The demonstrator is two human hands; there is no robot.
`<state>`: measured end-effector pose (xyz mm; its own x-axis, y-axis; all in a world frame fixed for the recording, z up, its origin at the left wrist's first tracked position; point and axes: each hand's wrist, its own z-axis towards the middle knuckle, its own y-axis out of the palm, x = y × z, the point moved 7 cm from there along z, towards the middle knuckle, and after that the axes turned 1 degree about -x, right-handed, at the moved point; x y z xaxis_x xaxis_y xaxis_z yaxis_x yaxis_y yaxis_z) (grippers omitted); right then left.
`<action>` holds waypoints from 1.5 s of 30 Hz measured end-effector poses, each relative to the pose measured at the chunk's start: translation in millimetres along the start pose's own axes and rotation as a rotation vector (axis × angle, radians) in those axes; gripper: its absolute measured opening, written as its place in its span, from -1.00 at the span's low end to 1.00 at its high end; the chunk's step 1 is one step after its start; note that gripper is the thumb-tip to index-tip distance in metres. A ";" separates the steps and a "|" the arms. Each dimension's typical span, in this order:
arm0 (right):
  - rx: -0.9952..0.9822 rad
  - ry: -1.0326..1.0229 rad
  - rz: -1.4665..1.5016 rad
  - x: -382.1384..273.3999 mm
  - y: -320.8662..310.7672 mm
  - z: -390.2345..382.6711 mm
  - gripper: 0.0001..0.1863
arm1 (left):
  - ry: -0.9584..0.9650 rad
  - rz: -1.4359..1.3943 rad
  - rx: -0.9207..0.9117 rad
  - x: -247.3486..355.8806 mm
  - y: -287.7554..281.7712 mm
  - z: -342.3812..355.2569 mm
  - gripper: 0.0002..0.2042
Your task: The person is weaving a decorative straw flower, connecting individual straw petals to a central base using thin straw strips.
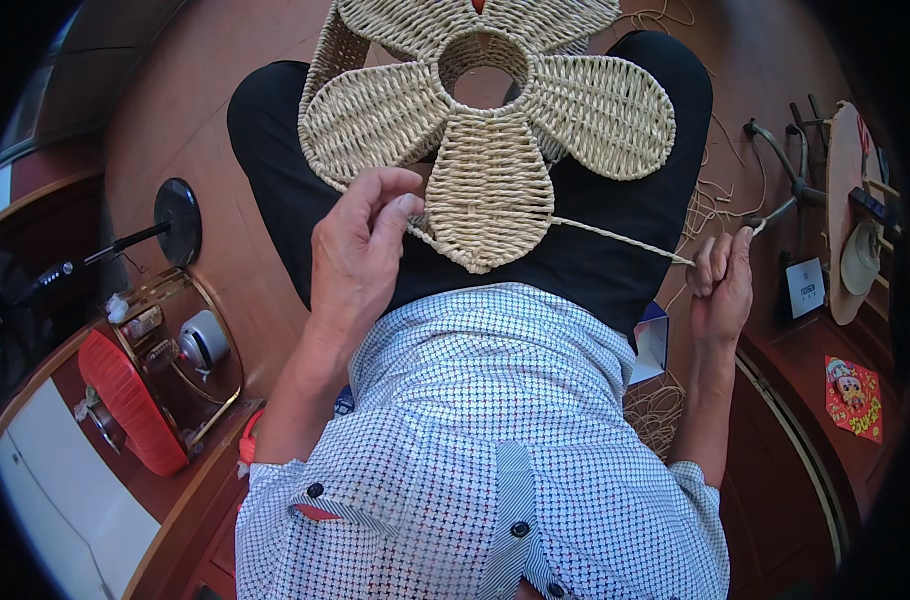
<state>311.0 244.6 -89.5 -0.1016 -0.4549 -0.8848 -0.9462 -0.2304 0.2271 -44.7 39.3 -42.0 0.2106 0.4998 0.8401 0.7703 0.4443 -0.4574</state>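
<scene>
A woven straw-coloured flower-shaped piece (490, 195) lies over my lap, its petals set around a round hole. The lowest petal points toward me. My left hand (360, 240) is closed at this petal's left edge, thumb and forefinger near each other; what they pinch, if anything, I cannot make out. From the petal's right edge a twisted cord (620, 238) stretches out to the right, nearly straight. My right hand (722, 288) is closed around that cord, beyond my right thigh. A woven side wall (333, 50) shows behind the petals at the upper left.
Loose cord (710, 205) lies tangled on the floor at right, with another heap (655, 410) beside my right hip. A metal-legged stool (795, 190) stands at far right. To the left are a red fan-like object (125, 400) and a black round base (178, 222).
</scene>
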 end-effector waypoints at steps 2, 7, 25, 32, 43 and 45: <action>0.014 0.013 0.031 0.8 0.0 3.9 -0.43 | -0.025 -0.003 0.026 0.7 3.2 -0.9 -0.82; -0.019 -0.006 0.059 1.3 -10.8 16.0 -0.43 | -0.193 -0.186 -0.095 -7.1 12.5 1.9 -0.90; 0.043 0.009 0.126 -3.1 -10.0 4.8 -0.44 | 0.510 0.345 -0.070 65.4 50.1 -5.1 -0.84; 0.087 0.112 0.124 30.0 -20.2 1.2 -0.40 | 0.655 0.372 -0.192 74.7 98.9 -9.5 -0.78; 0.081 0.150 0.171 42.0 -21.6 -2.4 -0.40 | 0.662 0.435 -0.093 72.6 107.8 -9.7 -0.85; 0.048 0.114 0.204 39.5 -22.1 -4.0 -0.40 | 0.624 0.411 -0.089 70.4 108.4 -7.4 -0.85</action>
<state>329.1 228.3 -127.8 -0.2597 -0.5827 -0.7701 -0.9234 -0.0834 0.3746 58.1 117.1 -30.3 0.7733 0.0861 0.6282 0.5964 0.2378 -0.7666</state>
